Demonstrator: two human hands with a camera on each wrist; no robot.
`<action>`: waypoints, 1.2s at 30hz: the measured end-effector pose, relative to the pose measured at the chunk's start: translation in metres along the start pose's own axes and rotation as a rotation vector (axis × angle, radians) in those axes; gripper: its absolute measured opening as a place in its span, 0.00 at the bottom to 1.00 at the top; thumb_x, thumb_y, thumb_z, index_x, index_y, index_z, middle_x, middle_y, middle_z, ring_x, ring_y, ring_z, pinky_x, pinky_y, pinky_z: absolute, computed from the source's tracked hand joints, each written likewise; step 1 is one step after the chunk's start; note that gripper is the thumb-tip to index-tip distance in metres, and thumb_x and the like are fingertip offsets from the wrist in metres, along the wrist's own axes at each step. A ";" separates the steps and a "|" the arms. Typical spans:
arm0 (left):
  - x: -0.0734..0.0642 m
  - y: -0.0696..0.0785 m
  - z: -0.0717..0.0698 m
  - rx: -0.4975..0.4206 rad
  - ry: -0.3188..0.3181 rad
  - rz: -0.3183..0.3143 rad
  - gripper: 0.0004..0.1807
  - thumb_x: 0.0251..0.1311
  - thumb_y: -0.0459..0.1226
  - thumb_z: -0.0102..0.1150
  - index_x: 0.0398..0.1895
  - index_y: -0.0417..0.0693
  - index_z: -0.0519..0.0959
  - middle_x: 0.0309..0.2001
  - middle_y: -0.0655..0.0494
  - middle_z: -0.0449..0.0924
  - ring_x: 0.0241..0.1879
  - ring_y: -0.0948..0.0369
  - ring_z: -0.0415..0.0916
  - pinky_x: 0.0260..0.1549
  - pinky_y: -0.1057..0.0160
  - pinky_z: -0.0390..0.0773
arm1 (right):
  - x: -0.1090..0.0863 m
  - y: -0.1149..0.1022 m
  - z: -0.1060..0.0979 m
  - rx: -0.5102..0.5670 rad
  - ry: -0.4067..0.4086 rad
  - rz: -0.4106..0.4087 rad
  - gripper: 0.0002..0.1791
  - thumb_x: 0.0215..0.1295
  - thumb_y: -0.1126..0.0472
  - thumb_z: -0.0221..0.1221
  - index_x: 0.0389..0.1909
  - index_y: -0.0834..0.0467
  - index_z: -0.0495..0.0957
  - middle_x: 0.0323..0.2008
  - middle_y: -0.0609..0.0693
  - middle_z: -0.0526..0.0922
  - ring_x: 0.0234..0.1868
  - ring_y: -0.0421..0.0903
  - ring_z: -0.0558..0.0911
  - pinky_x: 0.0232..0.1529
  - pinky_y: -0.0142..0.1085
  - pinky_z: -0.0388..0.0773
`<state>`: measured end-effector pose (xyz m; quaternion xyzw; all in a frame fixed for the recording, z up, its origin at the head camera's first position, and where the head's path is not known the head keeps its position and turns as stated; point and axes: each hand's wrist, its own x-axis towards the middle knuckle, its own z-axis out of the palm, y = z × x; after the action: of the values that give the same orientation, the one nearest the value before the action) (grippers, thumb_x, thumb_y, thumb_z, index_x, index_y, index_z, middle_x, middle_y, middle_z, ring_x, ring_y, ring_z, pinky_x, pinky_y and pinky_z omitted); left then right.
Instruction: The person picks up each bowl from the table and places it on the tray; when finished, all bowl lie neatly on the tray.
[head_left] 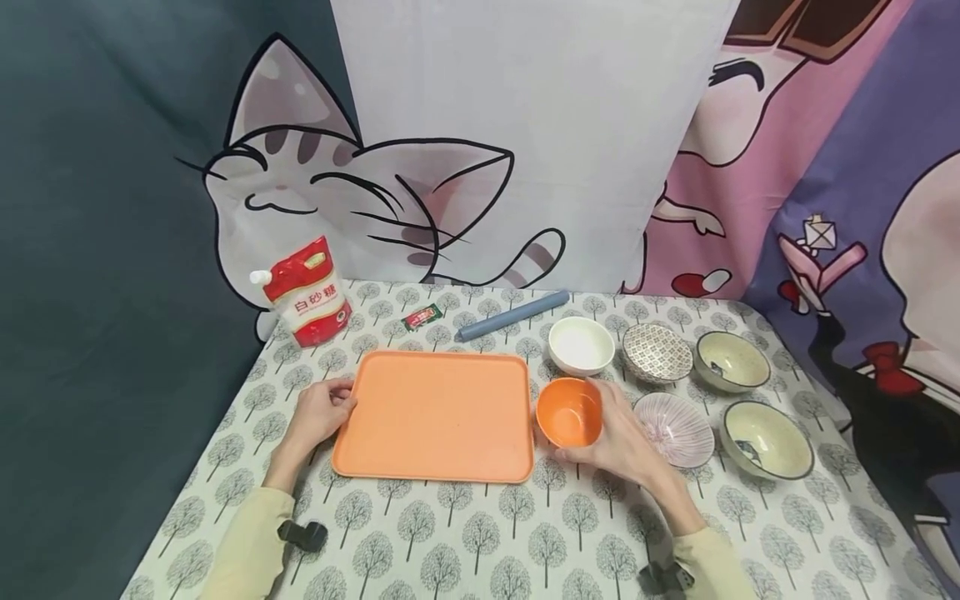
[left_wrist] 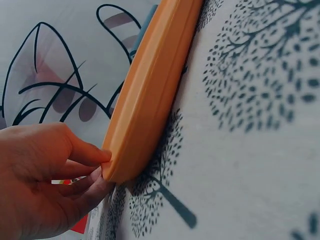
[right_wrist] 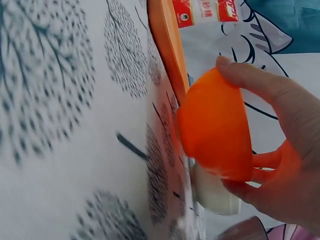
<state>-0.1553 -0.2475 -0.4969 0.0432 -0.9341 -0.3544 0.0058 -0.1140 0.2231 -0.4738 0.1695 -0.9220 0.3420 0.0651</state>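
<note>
An orange rectangular tray (head_left: 442,417) lies flat on the tree-patterned cloth. My left hand (head_left: 322,408) pinches its left rim between thumb and fingers; in the left wrist view the thumb sits on top of the tray's edge (left_wrist: 145,90). Just right of the tray, my right hand (head_left: 615,429) grips a small bright orange bowl (head_left: 568,413) by its rim. The right wrist view has this bowl (right_wrist: 215,125) tilted slightly, thumb on one side and fingers on the other. Behind it stands a white bowl (head_left: 581,345).
To the right are a patterned bowl (head_left: 657,353), a pink-striped bowl (head_left: 675,429) and two cream bowls (head_left: 732,362). A grey-blue stick (head_left: 512,316) and a small green-red packet (head_left: 422,317) lie behind the tray. A red-white sugar bag (head_left: 309,293) stands at back left.
</note>
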 end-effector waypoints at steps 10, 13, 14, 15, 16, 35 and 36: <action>0.008 -0.007 0.006 -0.072 0.007 0.001 0.18 0.66 0.35 0.61 0.56 0.35 0.82 0.39 0.45 0.84 0.34 0.59 0.80 0.32 0.67 0.78 | 0.010 -0.019 0.009 0.051 -0.008 -0.005 0.68 0.29 0.36 0.83 0.73 0.56 0.61 0.62 0.56 0.70 0.59 0.54 0.77 0.55 0.60 0.78; 0.009 -0.012 0.007 -0.107 -0.004 -0.003 0.18 0.66 0.35 0.60 0.57 0.36 0.81 0.39 0.46 0.83 0.34 0.61 0.79 0.31 0.67 0.78 | 0.017 -0.027 0.014 0.078 -0.027 -0.012 0.67 0.29 0.36 0.82 0.73 0.55 0.62 0.61 0.54 0.71 0.58 0.52 0.77 0.55 0.57 0.79; 0.009 -0.014 0.007 -0.115 -0.007 -0.004 0.19 0.67 0.36 0.61 0.57 0.36 0.81 0.39 0.46 0.83 0.33 0.61 0.79 0.31 0.67 0.77 | 0.019 -0.030 0.016 0.088 -0.038 -0.010 0.67 0.30 0.36 0.82 0.73 0.55 0.62 0.61 0.53 0.71 0.58 0.52 0.77 0.55 0.57 0.79; 0.009 -0.016 0.008 -0.124 -0.009 -0.006 0.19 0.67 0.37 0.61 0.57 0.36 0.81 0.39 0.46 0.83 0.33 0.62 0.79 0.31 0.67 0.77 | 0.022 -0.034 0.018 0.098 -0.049 -0.007 0.67 0.30 0.35 0.82 0.73 0.55 0.62 0.61 0.53 0.72 0.59 0.51 0.77 0.56 0.57 0.79; 0.009 -0.018 0.008 -0.136 -0.012 -0.007 0.19 0.67 0.37 0.61 0.57 0.36 0.81 0.39 0.46 0.83 0.33 0.62 0.79 0.31 0.67 0.77 | 0.025 -0.037 0.021 0.103 -0.061 -0.008 0.68 0.30 0.35 0.82 0.73 0.55 0.61 0.62 0.52 0.71 0.59 0.51 0.77 0.56 0.57 0.79; 0.007 -0.036 -0.005 -0.292 -0.099 0.018 0.29 0.65 0.44 0.68 0.64 0.37 0.77 0.40 0.45 0.85 0.30 0.65 0.82 0.35 0.69 0.78 | 0.059 -0.124 0.098 0.062 -0.329 -0.232 0.69 0.37 0.28 0.76 0.79 0.50 0.54 0.68 0.49 0.67 0.64 0.44 0.73 0.62 0.46 0.76; 0.006 -0.036 -0.004 -0.302 -0.101 0.008 0.28 0.64 0.44 0.68 0.64 0.38 0.78 0.40 0.46 0.86 0.30 0.65 0.82 0.35 0.70 0.78 | 0.058 -0.127 0.103 0.055 -0.335 -0.242 0.69 0.38 0.28 0.75 0.79 0.50 0.54 0.67 0.49 0.67 0.63 0.43 0.73 0.63 0.44 0.76</action>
<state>-0.1582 -0.2777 -0.5180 0.0202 -0.8695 -0.4923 -0.0335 -0.1238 0.0505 -0.4609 0.3353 -0.8831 0.3239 -0.0530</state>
